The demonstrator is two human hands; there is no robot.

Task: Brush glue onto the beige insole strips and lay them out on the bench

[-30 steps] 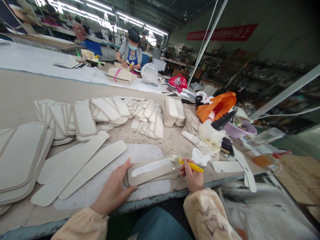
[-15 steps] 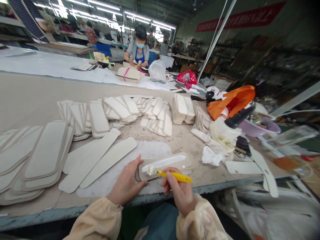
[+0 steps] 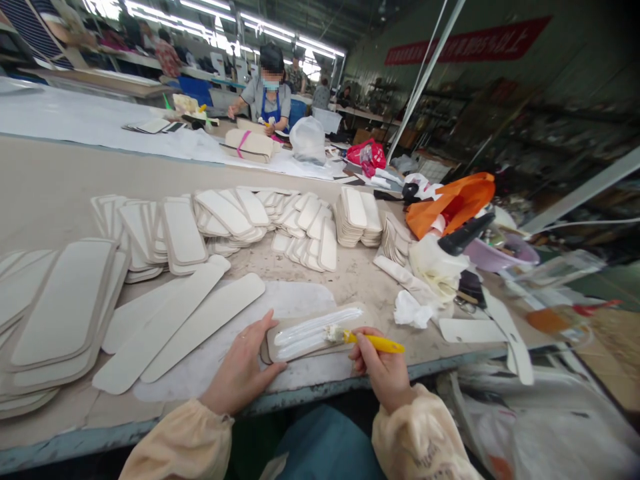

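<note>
A small stack of long beige pieces (image 3: 350, 318) lies near the table's front edge, its top piece wet with white glue stripes. My left hand (image 3: 240, 373) rests flat at the stack's left end, fingers together, pressing it down. My right hand (image 3: 383, 373) is closed round a yellow-handled brush (image 3: 370, 342), whose white bristles touch the middle of the top piece.
Rows and stacks of rounded beige pieces (image 3: 180, 230) cover the table's (image 3: 45, 180) middle and left. A crumpled white rag (image 3: 410, 310), an orange bag (image 3: 450, 200), a glue container with black handle (image 3: 465, 233) and a purple basin (image 3: 500, 253) crowd the right. Another person (image 3: 267, 90) works at the far end.
The brush went from the piece's right end to its left end, then back to the middle, leaving more glue stripes. My left hand stayed on the stack's left end.
</note>
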